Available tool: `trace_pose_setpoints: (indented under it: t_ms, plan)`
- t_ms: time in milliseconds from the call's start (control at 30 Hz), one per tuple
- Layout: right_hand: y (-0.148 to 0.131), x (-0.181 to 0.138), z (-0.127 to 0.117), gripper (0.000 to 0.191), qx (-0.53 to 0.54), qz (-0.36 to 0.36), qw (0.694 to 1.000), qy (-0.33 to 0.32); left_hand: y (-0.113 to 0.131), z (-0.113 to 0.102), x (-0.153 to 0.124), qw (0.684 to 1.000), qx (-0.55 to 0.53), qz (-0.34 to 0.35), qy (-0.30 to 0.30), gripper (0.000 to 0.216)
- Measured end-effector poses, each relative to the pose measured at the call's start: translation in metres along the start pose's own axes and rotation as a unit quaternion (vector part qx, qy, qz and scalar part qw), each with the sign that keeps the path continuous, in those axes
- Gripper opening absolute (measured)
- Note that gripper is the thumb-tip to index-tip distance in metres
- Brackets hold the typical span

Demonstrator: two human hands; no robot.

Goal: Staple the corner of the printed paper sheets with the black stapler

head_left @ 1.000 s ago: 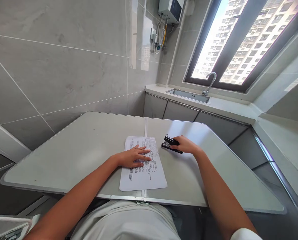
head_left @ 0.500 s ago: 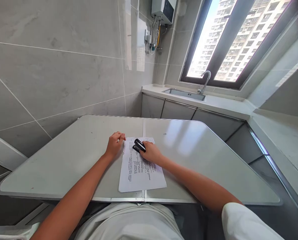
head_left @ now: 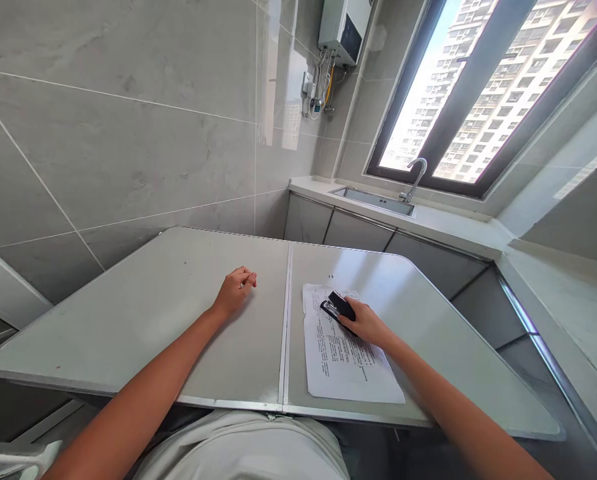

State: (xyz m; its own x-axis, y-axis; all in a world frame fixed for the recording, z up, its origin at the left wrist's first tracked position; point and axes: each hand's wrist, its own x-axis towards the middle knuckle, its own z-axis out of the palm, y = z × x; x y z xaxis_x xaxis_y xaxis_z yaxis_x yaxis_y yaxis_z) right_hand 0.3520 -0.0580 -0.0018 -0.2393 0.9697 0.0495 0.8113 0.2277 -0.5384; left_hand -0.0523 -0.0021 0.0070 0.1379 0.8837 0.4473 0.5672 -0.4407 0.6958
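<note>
A printed sheet of paper (head_left: 345, 360) lies on the right half of the grey folding table (head_left: 178, 307). My right hand (head_left: 365, 325) grips a black stapler (head_left: 337, 306) that rests on the upper left part of the sheet. My left hand (head_left: 235, 290) lies on the bare table left of the centre seam, fingers curled in, with nothing visible in them. It is apart from the paper.
A tiled wall runs along the table's far left side. Beyond the table stands a counter with a steel sink (head_left: 373, 199) and tap (head_left: 416, 175) under a window. A water heater (head_left: 343, 27) hangs on the wall. My white shirt (head_left: 248, 447) is at the near edge.
The paper and the stapler in my right hand have shifted right, from the table's centre seam onto the right half. My left hand stayed curled and is now clear of the sheet.
</note>
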Motion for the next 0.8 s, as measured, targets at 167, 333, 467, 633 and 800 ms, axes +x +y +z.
trace_pose_setpoints:
  t_ms: [167,333,467,633,800]
  plan:
    - [0.033,0.020,-0.023,0.057,0.174,0.021,0.982,-0.069,-0.003,-0.001,0.001,1.000,-0.007,-0.001,0.001,0.048]
    - [0.036,0.076,0.007,0.047,-0.042,-0.075,0.994,0.067,-0.009,0.002,0.001,0.999,-0.005,-0.006,-0.035,0.047]
    - [0.026,0.109,0.045,0.069,-0.158,-0.049,0.986,0.006,-0.009,0.010,-0.003,0.992,0.017,0.047,-0.120,0.037]
    - [0.011,0.119,0.059,0.080,-0.147,-0.077,0.985,-0.037,-0.002,0.019,-0.008,0.977,0.043,0.106,-0.182,0.028]
    - [-0.016,0.125,0.066,0.078,-0.070,-0.123,0.989,-0.036,0.003,0.023,-0.011,0.970,0.054,0.133,-0.199,0.026]
